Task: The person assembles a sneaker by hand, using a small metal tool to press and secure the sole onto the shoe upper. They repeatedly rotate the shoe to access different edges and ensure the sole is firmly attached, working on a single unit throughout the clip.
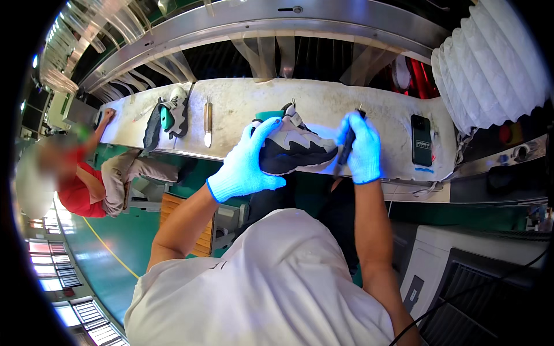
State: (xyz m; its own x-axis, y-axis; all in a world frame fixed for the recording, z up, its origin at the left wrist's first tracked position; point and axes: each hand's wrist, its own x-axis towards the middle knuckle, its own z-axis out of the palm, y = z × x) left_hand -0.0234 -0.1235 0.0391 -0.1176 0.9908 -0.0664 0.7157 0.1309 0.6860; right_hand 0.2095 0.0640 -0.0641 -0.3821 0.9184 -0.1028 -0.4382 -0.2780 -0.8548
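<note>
A grey and black sneaker [297, 149] with a chunky black midsole lies sideways just above the near edge of the bench, its toe pointing right. My left hand [245, 164], in a white glove that looks blue under the light, is closed round the heel end, with green material showing in the shoe's opening. Close to the toe, my right hand [365, 149], gloved alike, grips a slim dark pen-shaped tool [345, 151]. The tool's lower end hangs beside the toe; whether they touch I cannot tell. Blue-violet light falls on the gloves and bench here.
On the pale worn bench [231, 95] lie a wooden-handled blade [208, 121], a pair of similar sneakers [173, 115] at left and a black phone [422, 139] at right. A co-worker in red [83, 187] sits at far left. A white ribbed duct [490, 66] hangs at right.
</note>
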